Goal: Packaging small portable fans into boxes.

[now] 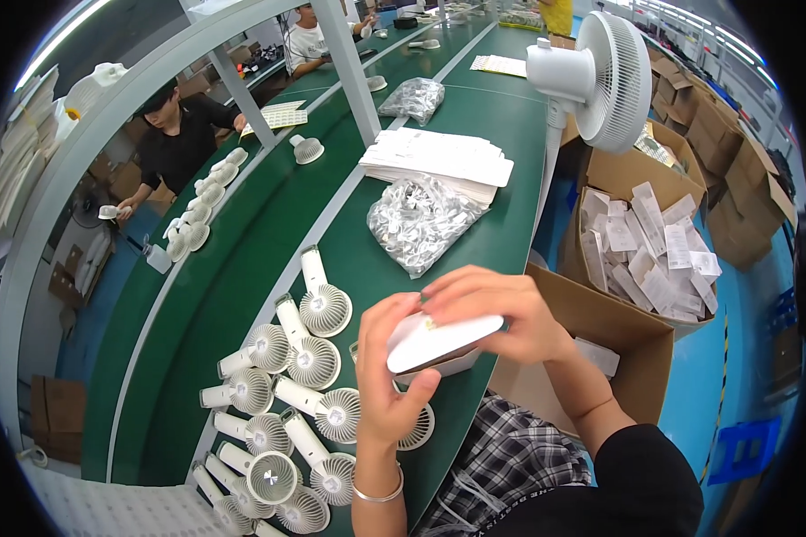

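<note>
A small white carton (443, 340) is held tilted over the near edge of the green table. My left hand (387, 371) is wrapped round its left end, thumb at the near side. My right hand (506, 309) is closed over the right end and top of the carton, its fingers slightly blurred. What lies inside the carton is hidden. Left of my hands, several white handheld fans (313, 360) with round grilles lie on the green table. Some are partly covered by my left hand and wrist.
Beyond my hands lie a clear bag of small parts (421, 219) and a stack of flat white cartons (439, 159). A large white fan (600, 80) stands at the right, near a cardboard box (591, 358) and a box of white cartons (654, 246). Across the table, a person (179, 134) handles parts.
</note>
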Tool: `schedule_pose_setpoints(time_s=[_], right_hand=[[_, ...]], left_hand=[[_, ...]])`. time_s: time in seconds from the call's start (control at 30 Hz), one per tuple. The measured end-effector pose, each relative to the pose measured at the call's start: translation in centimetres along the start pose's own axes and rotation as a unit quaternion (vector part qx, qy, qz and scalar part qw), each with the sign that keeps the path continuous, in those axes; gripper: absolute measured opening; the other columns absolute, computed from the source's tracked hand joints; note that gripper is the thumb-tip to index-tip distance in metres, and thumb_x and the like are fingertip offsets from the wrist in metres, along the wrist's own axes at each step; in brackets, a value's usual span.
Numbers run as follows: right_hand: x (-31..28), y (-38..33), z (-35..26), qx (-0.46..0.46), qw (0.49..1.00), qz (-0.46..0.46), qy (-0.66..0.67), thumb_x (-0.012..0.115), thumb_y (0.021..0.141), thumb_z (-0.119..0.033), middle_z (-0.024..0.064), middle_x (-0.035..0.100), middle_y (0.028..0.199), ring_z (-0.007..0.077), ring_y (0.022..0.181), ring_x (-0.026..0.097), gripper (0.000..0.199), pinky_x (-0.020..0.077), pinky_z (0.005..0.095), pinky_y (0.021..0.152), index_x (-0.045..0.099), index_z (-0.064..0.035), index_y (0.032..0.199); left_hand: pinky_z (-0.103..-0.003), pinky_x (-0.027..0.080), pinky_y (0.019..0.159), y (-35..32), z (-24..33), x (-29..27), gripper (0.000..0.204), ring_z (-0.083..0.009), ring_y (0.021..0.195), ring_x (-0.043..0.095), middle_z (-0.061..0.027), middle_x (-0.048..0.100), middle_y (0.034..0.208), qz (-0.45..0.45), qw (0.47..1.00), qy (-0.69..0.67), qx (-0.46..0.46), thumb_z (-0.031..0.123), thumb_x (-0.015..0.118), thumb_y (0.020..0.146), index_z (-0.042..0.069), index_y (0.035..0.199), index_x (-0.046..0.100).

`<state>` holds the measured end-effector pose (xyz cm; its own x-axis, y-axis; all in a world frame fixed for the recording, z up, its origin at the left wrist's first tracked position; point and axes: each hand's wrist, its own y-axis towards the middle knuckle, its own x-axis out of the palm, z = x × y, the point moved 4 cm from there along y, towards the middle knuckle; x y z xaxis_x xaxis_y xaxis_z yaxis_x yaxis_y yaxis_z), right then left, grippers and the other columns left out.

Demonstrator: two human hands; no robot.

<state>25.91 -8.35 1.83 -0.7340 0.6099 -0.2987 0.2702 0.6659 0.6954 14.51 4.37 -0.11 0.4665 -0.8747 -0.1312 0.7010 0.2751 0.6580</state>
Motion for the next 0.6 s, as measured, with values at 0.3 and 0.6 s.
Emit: schedule_pose_setpoints(time_s=[0.3,0.6], right_hand=[[1.4,-0.1,0.4,-0.027,0.988,0.138,0.063,0.055,0.084,0.01,0.0216,0.066,0.099,0.028,0.095,0.066,0.015,0.0535,0.0343,0.08,0.066,0.0017,0.092],[1.5,0.5,0.3,0.074,0.988,0.137,0.026,0.055,0.083,0.012,0.0203,0.068,0.095,0.0265,0.086,0.069,0.019,0.0555,0.0317,0.072,0.066,0.0029,0.094]], left_hand=[[-0.028,0.043,0.089,0.0,-0.7,0.0,0.018,-0.0201,0.1,0.058,-0.0141,0.061,0.107,0.132,0.979,-0.145,-0.058,0.002,0.048,0.093,-0.002,0.101,0.063],[-0.027,0.044,0.086,-0.3,-0.2,-0.7,0.015,-0.0171,0.097,0.059,-0.0123,0.061,0.105,0.155,0.97,-0.137,-0.13,0.006,0.052,0.094,-0.002,0.102,0.062]])
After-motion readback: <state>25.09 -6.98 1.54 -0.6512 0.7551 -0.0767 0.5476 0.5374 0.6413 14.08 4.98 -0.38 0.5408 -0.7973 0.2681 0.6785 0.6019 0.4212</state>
